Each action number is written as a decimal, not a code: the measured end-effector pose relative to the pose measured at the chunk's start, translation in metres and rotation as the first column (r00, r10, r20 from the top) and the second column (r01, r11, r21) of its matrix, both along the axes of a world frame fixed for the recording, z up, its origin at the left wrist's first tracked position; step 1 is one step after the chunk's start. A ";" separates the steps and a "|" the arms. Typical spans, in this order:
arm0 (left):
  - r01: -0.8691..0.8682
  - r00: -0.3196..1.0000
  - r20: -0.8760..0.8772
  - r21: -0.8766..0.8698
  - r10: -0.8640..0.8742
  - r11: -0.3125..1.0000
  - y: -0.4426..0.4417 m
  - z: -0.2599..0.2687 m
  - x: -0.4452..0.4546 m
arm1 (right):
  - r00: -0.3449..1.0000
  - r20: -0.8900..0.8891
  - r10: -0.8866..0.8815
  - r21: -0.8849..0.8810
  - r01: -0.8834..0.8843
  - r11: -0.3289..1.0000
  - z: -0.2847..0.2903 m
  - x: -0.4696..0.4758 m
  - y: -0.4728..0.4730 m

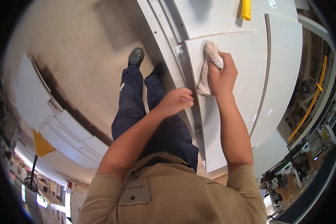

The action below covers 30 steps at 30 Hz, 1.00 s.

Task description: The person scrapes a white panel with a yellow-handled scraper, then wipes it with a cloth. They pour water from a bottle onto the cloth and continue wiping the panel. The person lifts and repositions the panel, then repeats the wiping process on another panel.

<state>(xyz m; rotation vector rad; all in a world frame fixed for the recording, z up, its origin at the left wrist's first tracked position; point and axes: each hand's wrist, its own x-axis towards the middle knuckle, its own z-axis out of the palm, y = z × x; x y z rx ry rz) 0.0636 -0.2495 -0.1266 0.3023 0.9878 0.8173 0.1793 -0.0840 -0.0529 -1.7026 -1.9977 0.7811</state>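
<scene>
My right hand grips a cream terry cloth, which lies bunched against the face of a white panel. Part of the cloth hangs down below my fingers, over the panel near its left edge. My left hand is loosely curled just left of that edge, with nothing seen in it. Its fingers are bent, and a little blurred. Above the panel, on another white board, rests a yellow cylindrical object, cut off by the picture's top.
More white boards overlap at the right, some bearing labels. Beyond them runs a curved orange strip near machinery. Stacked white panels and a yellow triangular piece stand at the left. Concrete floor lies around my shoes.
</scene>
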 end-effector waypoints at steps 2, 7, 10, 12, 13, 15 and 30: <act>-0.023 0.995 -0.096 -0.058 0.018 0.998 0.009 -0.002 -0.036 | 0.990 -0.028 -0.136 -0.028 0.135 0.990 0.002 -0.005 -0.005; 0.104 0.625 -0.777 0.177 0.074 0.979 0.102 0.017 -0.104 | 0.737 -0.067 -0.673 -0.157 0.658 0.736 0.020 0.021 -0.040; 0.547 0.330 -0.896 0.438 0.297 0.714 0.174 0.056 -0.098 | 0.610 0.001 -0.792 -0.159 0.782 0.602 0.023 0.052 -0.082; 0.740 0.313 -0.874 0.470 0.372 0.481 0.207 0.067 -0.070 | 0.560 0.122 -0.820 -0.138 0.827 0.545 0.031 0.046 -0.101; 0.820 0.319 -0.883 0.440 0.345 0.367 0.224 0.077 -0.048 | 0.573 0.137 -0.808 -0.176 0.817 0.549 0.026 0.041 -0.111; 0.959 0.242 -0.968 0.250 0.072 0.132 0.249 0.088 0.000 | 0.794 0.082 -0.602 0.109 0.593 0.798 -0.002 0.014 -0.115; 0.952 0.265 -0.870 0.170 0.415 -0.253 0.253 0.031 0.099 | 0.351 0.333 -0.875 0.288 0.846 0.449 -0.023 0.092 -0.254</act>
